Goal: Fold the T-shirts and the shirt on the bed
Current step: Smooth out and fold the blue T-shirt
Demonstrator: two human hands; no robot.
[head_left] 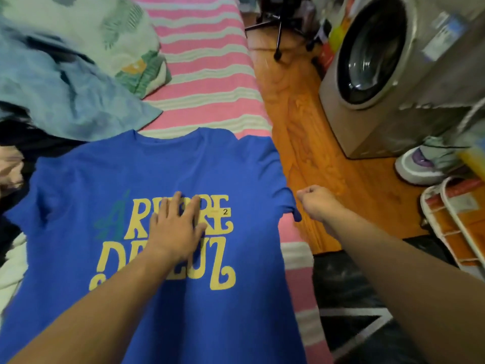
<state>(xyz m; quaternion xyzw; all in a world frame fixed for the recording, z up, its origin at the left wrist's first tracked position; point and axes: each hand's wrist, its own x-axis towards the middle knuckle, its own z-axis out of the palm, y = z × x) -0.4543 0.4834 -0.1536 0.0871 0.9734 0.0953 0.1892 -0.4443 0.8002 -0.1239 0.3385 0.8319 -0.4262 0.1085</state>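
blue cotton t-shirt [168, 179] lay spread flat, print side up, on the pink-and-white striped bed [207, 82], filling the view from 6 to 9 o'clock. left hand [178, 224], fingers straight and slightly spread, pressed flat on the yellow lettering [168, 261] near the chest, probably to pin the cloth so that it would not slide while a side was drawn over. right hand [317, 200], at 3 o'clock, was curled at the hem of the right sleeve [283, 179], which overhung the bed edge; it appeared to pinch that hem, a grip suited to starting the first fold inward. at 10 to 11 o'clock a light blue garment [65, 101] and a leaf-print cloth [105, 30] lay crumpled and unfolded. beyond the bed, at 1 to 2 o'clock, stood a washing machine [380, 61] on the wooden floor [315, 143].
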